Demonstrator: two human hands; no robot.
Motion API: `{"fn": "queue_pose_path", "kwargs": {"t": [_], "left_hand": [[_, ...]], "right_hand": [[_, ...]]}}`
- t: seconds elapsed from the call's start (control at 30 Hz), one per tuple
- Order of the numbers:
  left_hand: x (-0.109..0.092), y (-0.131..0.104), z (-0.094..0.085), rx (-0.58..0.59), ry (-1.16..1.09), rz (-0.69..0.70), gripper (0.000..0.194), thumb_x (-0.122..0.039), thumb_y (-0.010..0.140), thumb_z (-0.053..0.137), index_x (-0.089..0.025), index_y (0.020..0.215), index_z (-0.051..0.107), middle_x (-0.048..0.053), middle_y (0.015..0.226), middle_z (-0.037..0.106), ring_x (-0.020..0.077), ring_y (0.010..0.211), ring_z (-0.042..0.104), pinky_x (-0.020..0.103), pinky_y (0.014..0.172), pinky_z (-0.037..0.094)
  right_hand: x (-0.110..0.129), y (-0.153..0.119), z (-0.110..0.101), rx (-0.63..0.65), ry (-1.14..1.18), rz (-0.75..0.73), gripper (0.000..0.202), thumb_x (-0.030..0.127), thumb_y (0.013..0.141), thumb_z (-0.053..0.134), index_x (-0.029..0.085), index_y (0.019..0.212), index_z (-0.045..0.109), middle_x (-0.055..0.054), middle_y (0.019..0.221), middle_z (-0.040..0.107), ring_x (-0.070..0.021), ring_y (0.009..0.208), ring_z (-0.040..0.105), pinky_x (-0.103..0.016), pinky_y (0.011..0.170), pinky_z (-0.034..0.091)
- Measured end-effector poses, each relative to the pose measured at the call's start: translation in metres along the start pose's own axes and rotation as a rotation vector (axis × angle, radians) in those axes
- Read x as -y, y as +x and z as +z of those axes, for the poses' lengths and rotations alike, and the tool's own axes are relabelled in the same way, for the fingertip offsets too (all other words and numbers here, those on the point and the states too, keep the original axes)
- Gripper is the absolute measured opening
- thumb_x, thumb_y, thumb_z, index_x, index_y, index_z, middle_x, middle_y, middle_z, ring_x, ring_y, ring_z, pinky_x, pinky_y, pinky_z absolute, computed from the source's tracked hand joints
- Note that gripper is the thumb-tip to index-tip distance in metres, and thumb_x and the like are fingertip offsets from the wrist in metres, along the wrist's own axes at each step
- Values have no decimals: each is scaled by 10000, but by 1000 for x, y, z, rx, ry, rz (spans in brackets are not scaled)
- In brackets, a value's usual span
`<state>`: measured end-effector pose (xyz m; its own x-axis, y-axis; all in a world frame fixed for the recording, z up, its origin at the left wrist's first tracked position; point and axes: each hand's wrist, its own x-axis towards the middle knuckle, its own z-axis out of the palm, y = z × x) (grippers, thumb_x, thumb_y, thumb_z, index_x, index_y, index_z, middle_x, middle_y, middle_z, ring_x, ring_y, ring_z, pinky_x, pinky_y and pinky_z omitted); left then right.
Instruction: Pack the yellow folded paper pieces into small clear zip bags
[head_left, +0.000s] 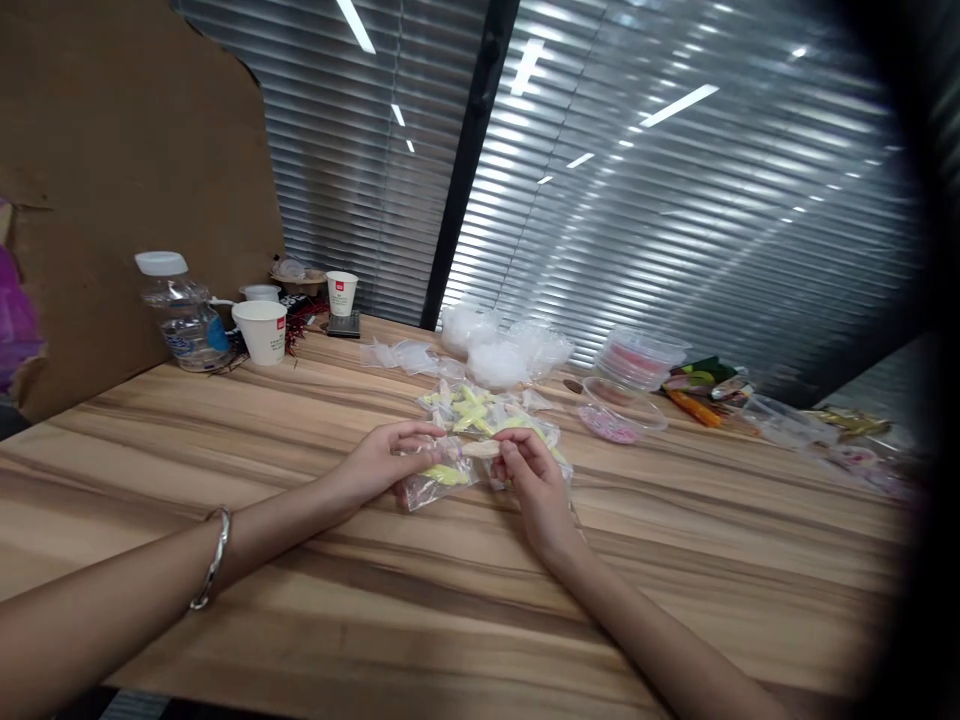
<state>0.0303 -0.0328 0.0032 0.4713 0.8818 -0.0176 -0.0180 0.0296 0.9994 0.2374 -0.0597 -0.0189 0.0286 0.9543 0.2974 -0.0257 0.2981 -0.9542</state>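
**Both hands busy over a heap of little baggies**

So my right hand (534, 478) has a pale piece (480, 450) pinched by one end, thumb against the index finger, other fingers curled in. The piece lies pretty much sideways between my two hands, just above the wooden table (360, 610), its far end right by the fingers of my left hand (405, 455).

The left has a clear bag (431, 490) nipped between thumb and fingers, the fingers held fairly straight and close together. There's something yellow in that bag. Can't tell if the tip of the pale piece is inside the bag's mouth or only next to it.

Just beyond my hands is a pile of bags (469, 408) with yellow and pale bits. Behind that there's a puffy white bundle (499, 360), with some flat clear plastic (409, 356) to its left.

Over on the right sit some round clear tubs (637, 362), and a shallower dish (609, 425) with pink bits. On the left I've got a paper cup (262, 338) near a bottle with a white lid (193, 335), and a silver bangle (217, 558) on my left arm.
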Motion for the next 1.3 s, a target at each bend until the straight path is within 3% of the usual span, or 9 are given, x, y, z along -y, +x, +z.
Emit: {"fn": "queue_pose_path", "kwargs": {"t": [0.07, 0.13, 0.27, 0.5, 1.07, 1.17, 1.3], "left_hand": [[-2, -2, 0, -2, 37, -32, 573, -415, 723, 675, -231, 1231, 485, 76, 965, 676, 73, 404, 535, 174, 340, 417], [-3, -3, 0, -3, 35, -41, 619, -435, 716, 676, -265, 1261, 437, 74, 991, 668, 60, 354, 504, 179, 307, 413], [-2, -2, -3, 39, -1, -16, 534, -415, 735, 665, -261, 1212, 479, 92, 1119, 618, 67, 444, 569, 187, 370, 478], [1, -1, -6, 94, -8, 7, 469, -387, 748, 652, -216, 1171, 548, 112, 1190, 578, 124, 615, 623, 211, 419, 527], [-3, -1, -3, 41, -34, 4, 538, -354, 727, 685, -225, 1211, 491, 85, 987, 644, 88, 500, 565, 179, 378, 473], [-4, -2, -4, 49, -149, -3, 520, -316, 764, 659, -225, 1238, 466, 95, 1037, 634, 92, 567, 602, 189, 482, 516], [-8, -3, -3, 37, -388, 14, 441, -202, 796, 621, -196, 1216, 489, 101, 1137, 597, 128, 823, 631, 233, 777, 527]], "right_hand": [[-2, 1, -1, -19, 40, 14, 146, 345, 866, 522, 205, 902, 543, 40, 609, 449, -89, 573, 416, -216, 557, 318], [-4, 4, -3, -60, 76, 29, 159, 356, 853, 542, 197, 863, 550, 41, 599, 451, -84, 555, 404, -210, 539, 311], [-9, 8, -9, -190, 104, 8, 183, 375, 831, 569, 193, 834, 553, 46, 593, 444, -80, 540, 391, -203, 523, 315], [-11, 9, -12, -238, 85, 12, 213, 407, 807, 587, 199, 815, 545, 47, 622, 450, -81, 545, 410, -197, 513, 323], [11, -4, 5, 65, 40, 61, 196, 362, 799, 609, 196, 837, 513, 28, 632, 547, -93, 552, 455, -208, 529, 338], [9, -4, 4, 112, 54, 115, 232, 385, 776, 630, 195, 811, 501, 33, 619, 552, -85, 520, 445, -204, 506, 325], [6, -3, 2, 57, 30, 129, 246, 400, 780, 623, 193, 789, 490, 36, 577, 552, -87, 509, 448, -198, 498, 318]]}}
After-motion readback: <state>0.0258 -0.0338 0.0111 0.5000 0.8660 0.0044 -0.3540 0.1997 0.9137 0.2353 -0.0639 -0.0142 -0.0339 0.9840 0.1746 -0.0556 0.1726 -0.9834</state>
